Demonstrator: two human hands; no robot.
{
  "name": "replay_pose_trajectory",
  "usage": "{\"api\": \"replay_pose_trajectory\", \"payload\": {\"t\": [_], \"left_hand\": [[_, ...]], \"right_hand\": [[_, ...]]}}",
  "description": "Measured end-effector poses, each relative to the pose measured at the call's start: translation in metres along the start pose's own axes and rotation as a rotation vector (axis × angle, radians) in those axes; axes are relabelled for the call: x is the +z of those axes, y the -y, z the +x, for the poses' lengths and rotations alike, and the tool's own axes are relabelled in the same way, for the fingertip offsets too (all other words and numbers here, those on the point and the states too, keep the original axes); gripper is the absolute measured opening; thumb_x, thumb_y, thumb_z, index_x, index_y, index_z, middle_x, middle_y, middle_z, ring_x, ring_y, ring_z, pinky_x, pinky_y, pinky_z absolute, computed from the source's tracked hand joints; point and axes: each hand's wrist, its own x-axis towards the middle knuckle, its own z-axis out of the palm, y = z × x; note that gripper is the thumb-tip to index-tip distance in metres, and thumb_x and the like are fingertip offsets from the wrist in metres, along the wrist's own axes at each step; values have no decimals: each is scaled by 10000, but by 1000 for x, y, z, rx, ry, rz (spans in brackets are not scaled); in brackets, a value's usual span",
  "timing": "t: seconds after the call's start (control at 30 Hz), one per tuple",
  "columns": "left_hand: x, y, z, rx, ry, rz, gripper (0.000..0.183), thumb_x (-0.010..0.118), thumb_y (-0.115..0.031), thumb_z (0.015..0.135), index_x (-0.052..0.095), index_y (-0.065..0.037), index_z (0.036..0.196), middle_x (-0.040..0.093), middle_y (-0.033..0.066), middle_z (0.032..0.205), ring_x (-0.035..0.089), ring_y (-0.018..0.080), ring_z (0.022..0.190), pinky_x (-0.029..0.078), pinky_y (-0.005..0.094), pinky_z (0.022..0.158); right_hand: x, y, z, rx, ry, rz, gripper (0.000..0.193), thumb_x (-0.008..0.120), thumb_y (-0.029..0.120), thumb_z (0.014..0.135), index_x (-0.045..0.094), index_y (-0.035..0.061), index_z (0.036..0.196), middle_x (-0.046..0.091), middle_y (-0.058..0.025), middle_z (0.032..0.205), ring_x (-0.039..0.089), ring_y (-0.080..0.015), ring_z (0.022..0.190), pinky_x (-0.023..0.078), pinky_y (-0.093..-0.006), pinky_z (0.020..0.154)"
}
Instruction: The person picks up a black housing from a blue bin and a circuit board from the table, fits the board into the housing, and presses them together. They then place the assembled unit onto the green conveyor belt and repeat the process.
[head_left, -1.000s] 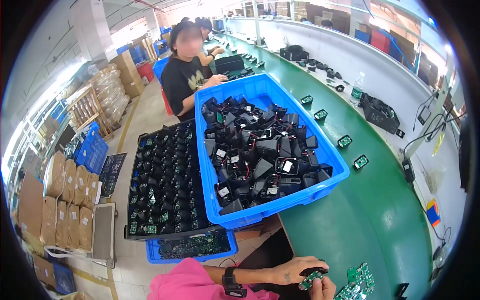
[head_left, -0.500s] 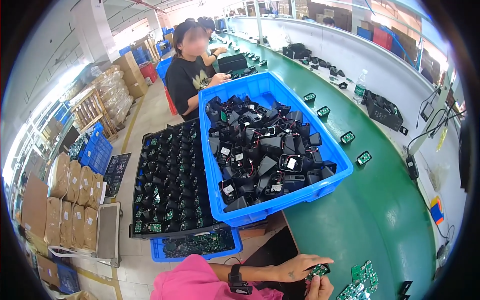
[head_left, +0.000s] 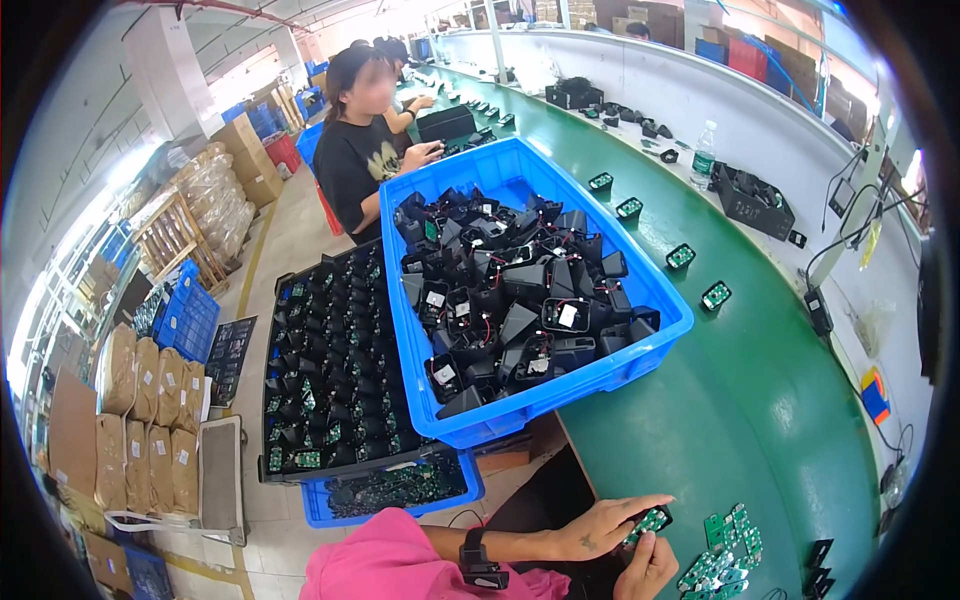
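Near the lower edge, my left hand (head_left: 598,528) grips a small black plastic housing with a green circuit board (head_left: 648,524) in its open face. Its fingers reach over the far side of the housing. My right hand (head_left: 646,572) is closed at the near side, thumb against the board. Both hands are on the same piece, above the near edge of the green table. Just right of them lies a loose pile of green circuit boards (head_left: 722,556). Details of the board under my fingers are partly hidden.
A big blue bin (head_left: 640,372) full of black housings with wires stands ahead. Left of it is a black tray (head_left: 360,462) with rows of housings, above another blue bin (head_left: 318,508). Several board-fitted housings (head_left: 716,295) line the green table (head_left: 760,400). A co-worker (head_left: 345,165) sits beyond.
The whole view has shifted slightly, so the bin and table items appear farther left. My hands keep hold of the housing and appear slightly farther right and higher.
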Motion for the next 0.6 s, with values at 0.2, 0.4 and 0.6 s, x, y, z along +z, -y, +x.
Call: {"api": "replay_pose_trajectory", "payload": {"t": [0.2,0.4,0.6], "left_hand": [[-3,5,6,59,27,17,557,471,48,901,434,-86,1440,568,164,1320,623,288,1120,503,352,922],[-29,-19,4,-118,98,-338,554,485,47,891,365,-28,1426,571,120,1208,623,128,741,517,240,615],[-19,-11,9,-284,41,-308,400,456,-8,964,403,-16,1360,622,133,1061,634,108,646,483,215,509]], "right_hand": [[11,-22,0,26,-51,-86,239,560,147,956,592,-25,793,589,-177,692,559,-324,582,428,-406,545],[11,8,19,-76,-79,-37,249,648,91,878,561,54,647,543,-116,624,555,-331,582,424,-429,538],[10,-4,17,69,-68,-113,175,648,159,913,590,34,804,575,-114,634,573,-308,539,435,-406,505]]}}
